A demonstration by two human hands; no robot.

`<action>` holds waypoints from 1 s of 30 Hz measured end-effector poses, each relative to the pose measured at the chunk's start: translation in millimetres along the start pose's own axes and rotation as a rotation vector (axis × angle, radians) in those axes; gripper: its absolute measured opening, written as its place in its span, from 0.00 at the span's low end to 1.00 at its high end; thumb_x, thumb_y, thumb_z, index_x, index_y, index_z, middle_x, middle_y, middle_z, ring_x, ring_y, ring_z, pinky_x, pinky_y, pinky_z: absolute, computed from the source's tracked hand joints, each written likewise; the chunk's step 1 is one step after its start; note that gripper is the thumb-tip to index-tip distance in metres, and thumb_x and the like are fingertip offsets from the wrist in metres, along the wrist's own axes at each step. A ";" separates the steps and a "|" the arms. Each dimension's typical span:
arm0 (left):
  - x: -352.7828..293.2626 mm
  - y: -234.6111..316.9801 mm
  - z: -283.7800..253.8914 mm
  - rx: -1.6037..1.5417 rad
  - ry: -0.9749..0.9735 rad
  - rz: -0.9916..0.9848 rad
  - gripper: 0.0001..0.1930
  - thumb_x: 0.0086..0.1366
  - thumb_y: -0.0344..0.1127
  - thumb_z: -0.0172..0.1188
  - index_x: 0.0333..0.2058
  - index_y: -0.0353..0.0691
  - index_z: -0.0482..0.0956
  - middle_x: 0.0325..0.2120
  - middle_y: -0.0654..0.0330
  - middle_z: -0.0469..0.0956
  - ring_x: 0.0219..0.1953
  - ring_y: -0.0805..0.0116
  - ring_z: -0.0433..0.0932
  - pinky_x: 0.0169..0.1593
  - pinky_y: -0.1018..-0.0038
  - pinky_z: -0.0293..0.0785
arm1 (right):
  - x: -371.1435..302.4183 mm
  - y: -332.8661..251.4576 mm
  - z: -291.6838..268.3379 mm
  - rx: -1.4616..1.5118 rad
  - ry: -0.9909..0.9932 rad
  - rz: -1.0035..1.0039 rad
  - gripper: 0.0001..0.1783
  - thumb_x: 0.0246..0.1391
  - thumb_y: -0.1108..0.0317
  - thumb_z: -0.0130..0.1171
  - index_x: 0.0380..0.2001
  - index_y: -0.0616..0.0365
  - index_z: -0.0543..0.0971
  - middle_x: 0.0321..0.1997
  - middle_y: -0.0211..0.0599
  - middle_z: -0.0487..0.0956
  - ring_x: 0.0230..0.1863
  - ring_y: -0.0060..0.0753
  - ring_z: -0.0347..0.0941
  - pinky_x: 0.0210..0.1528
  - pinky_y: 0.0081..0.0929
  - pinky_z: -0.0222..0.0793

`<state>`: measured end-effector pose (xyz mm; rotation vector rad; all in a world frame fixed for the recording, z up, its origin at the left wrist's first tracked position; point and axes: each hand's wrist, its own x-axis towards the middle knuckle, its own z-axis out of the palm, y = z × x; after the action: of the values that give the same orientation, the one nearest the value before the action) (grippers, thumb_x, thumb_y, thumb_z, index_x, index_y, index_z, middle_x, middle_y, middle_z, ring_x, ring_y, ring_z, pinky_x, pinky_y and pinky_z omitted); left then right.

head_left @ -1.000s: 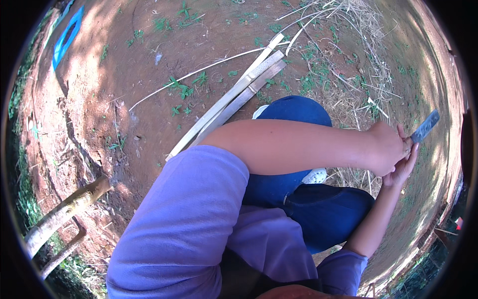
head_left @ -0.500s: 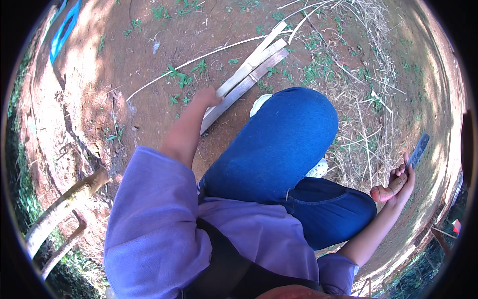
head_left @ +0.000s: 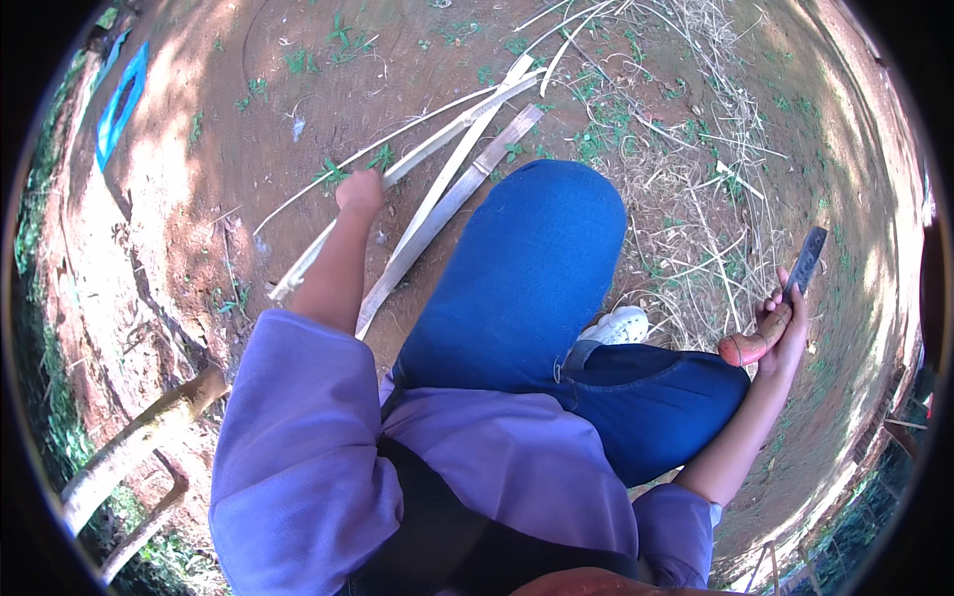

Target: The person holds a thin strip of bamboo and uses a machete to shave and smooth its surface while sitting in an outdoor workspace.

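L hand [head_left: 361, 192] is closed round 1 pale strip [head_left: 429, 151] out front-L, R hand [head_left: 790, 343] grips a knife [head_left: 806, 263] well apart from it, so 1 strip's in hand, blade's not on it, & approx. 2 other strips [head_left: 427, 236] remain on the dirt [head_left: 278, 189].

1. Reddish-brown bare ground [head_left: 248, 109] spreads across the scene, with bright sunlit patches at far left.
2. A blue, loop-shaped object [head_left: 104, 147] stands out at far left; its kind is unclear.
3. Low green weeds [head_left: 301, 62] grow in scattered tufts on the far side.
4. A tangle of dry, straw-coloured stalks [head_left: 723, 104] lies at far right.
5. A thick, pale-barked log [head_left: 144, 435] slants in at near left, with a thinner branch [head_left: 151, 520] just beside it.
6. Dark greenery [head_left: 855, 551] fills the near right rim.
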<state>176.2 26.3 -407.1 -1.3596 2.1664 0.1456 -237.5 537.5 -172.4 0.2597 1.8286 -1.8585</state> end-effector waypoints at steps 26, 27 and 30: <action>-194.4 344.1 -368.9 -1.791 0.530 1.568 0.52 0.62 0.14 0.49 0.76 0.51 0.27 0.73 0.44 0.53 0.56 0.56 0.78 0.55 0.68 0.79 | -23.7 7.3 -11.7 -0.215 0.024 -0.057 0.18 0.66 0.57 0.57 0.48 0.61 0.78 0.27 0.31 0.77 0.26 0.22 0.73 0.30 0.24 0.73; -186.2 355.2 -366.3 -1.781 0.384 1.610 0.53 0.63 0.14 0.49 0.76 0.52 0.25 0.73 0.43 0.52 0.56 0.55 0.78 0.55 0.67 0.79 | -26.1 6.5 -10.9 -0.219 0.001 -0.057 0.17 0.67 0.57 0.57 0.47 0.60 0.78 0.27 0.31 0.77 0.26 0.22 0.74 0.30 0.24 0.74; -168.8 387.9 -341.3 -1.812 0.082 1.671 0.53 0.60 0.13 0.52 0.76 0.46 0.29 0.70 0.46 0.58 0.57 0.60 0.77 0.56 0.69 0.78 | -26.3 9.0 -9.8 -0.339 0.004 -0.077 0.17 0.66 0.58 0.56 0.43 0.64 0.75 0.29 0.35 0.80 0.28 0.26 0.78 0.35 0.28 0.75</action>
<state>-240.9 215.8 -114.5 0.5975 2.2575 2.9836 -213.0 553.3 -168.4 0.0717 2.1423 -1.5614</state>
